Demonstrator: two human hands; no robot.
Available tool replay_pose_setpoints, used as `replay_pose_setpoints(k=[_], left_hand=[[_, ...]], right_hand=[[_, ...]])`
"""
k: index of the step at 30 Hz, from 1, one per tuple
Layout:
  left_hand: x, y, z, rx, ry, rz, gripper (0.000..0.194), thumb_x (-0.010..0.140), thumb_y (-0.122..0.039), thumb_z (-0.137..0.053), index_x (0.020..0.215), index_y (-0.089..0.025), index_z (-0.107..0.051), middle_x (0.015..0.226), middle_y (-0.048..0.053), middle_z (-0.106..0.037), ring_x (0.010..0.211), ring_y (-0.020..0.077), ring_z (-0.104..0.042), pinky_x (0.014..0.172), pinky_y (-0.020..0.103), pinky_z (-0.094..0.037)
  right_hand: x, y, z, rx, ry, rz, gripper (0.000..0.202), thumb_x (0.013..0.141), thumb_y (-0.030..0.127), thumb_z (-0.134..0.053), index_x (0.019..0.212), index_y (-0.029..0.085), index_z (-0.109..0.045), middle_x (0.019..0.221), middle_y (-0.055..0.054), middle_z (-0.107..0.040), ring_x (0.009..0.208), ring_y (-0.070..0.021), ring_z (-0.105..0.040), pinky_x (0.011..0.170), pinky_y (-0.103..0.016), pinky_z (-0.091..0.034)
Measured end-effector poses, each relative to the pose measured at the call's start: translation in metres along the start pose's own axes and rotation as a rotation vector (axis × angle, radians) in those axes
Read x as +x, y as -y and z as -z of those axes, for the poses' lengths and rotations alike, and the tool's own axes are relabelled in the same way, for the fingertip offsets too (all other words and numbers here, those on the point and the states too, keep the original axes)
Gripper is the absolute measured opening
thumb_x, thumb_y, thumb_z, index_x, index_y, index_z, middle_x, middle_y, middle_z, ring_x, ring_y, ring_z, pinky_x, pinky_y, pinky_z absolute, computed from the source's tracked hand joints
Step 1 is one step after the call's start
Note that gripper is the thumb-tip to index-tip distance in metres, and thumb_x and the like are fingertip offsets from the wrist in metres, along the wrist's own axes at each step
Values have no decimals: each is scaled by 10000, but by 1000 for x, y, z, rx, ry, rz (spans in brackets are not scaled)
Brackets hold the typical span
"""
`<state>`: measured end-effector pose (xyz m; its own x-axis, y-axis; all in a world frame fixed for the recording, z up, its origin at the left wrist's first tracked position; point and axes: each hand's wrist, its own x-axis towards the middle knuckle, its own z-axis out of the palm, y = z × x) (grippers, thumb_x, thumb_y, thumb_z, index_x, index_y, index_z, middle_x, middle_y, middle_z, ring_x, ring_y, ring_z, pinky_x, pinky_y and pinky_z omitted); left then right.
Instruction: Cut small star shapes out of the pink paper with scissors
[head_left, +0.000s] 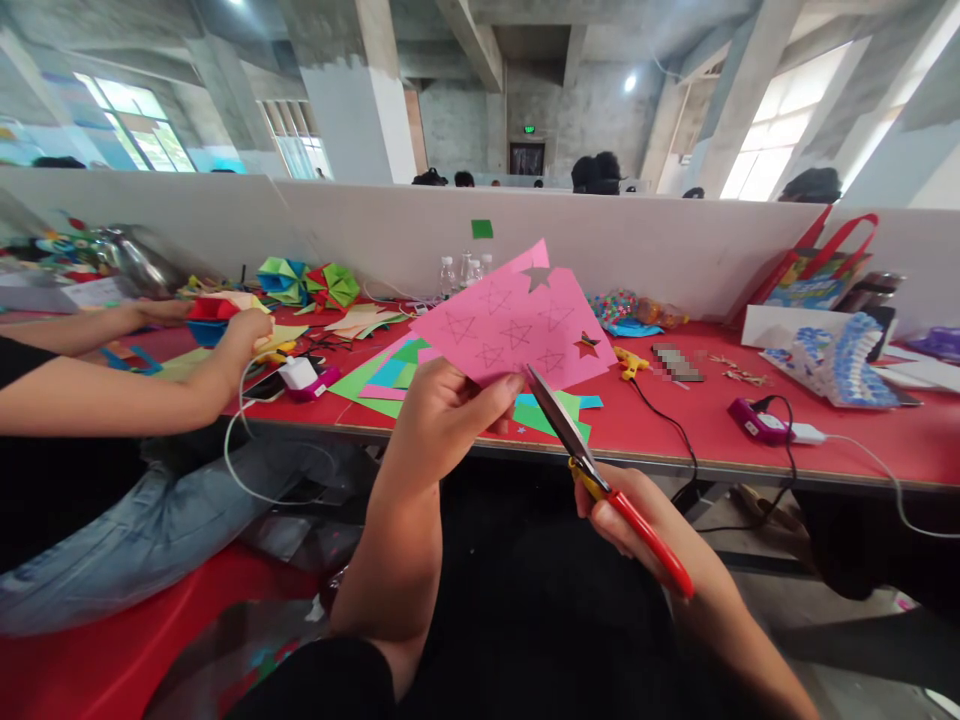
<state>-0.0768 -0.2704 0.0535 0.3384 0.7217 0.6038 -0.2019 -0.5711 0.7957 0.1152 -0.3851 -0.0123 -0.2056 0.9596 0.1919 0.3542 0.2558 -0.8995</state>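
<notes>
A pink sheet of paper [517, 325] with several drawn stars and two star-shaped holes is raised above the red table. My left hand [457, 410] pinches its lower edge between thumb and fingers. Red-handled scissors [559, 410] are gripped in my right hand [630, 505], their blades pointing up and left. The blade tips are close to the paper's bottom edge, just right of my left thumb; whether they touch it cannot be told. Green and blue paper sheets [386, 375] lie on the table behind my left hand.
On the red table [712, 350] are a yellow glue gun [631, 362], a purple power socket [759, 422] with cables, and a blue-white paper model [847, 360]. At left, a person's hands [251, 328] hold folded paper. A white partition [360, 225] stands behind.
</notes>
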Motion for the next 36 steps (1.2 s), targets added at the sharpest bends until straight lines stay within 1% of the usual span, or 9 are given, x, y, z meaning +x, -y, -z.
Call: replay_pose_setpoints(k=[3,5,11,17,23,30,36], left_hand=[[3,-3,2,12,62,-1,189,774,-191,-651,586,-179,-642,472,-8,-566,397,96,-533,390,192,-433],[4,-4,2,6,77,-1,202,778,-192,-642,576,-181,-635,472,-7,-559,400,97,-530,396,198,-434],[4,-3,2,10,85,24,236,781,-216,-639,552,-183,-593,456,-13,-520,390,84,-488,377,194,-394],[2,-2,2,4,75,61,232,780,-203,-625,561,-178,-551,453,-37,-487,383,61,-447,366,179,-353],[1,1,3,52,99,81,224,787,-221,-634,579,-179,-564,446,-43,-487,375,53,-446,353,168,-335],[2,6,2,-9,64,93,224,771,-228,-654,568,-178,-572,449,-35,-504,366,55,-452,347,177,-330],[2,7,2,-45,50,96,215,763,-217,-662,567,-178,-581,451,-33,-508,361,56,-450,345,182,-324]], right_hand=[[-1,-3,-1,21,10,-6,545,875,715,-422,767,184,-489,532,47,-376,476,-89,-296,436,-250,-208],[-2,-3,-1,30,5,-8,535,880,705,-426,763,186,-485,536,44,-386,473,-88,-296,433,-253,-202],[-3,-1,-3,34,-4,-11,547,870,712,-439,733,184,-481,541,40,-393,479,-86,-291,437,-251,-199],[-3,1,-6,31,-7,1,566,863,726,-431,731,178,-475,550,43,-383,498,-85,-292,450,-246,-206],[0,0,-8,39,-3,-17,563,863,732,-423,774,180,-482,569,40,-390,511,-92,-313,458,-247,-229],[2,-8,-7,45,1,-4,542,875,710,-434,753,183,-480,519,54,-381,466,-81,-283,436,-248,-199],[4,-6,-6,42,-9,9,530,879,693,-444,737,185,-487,523,48,-376,475,-87,-286,442,-253,-195]])
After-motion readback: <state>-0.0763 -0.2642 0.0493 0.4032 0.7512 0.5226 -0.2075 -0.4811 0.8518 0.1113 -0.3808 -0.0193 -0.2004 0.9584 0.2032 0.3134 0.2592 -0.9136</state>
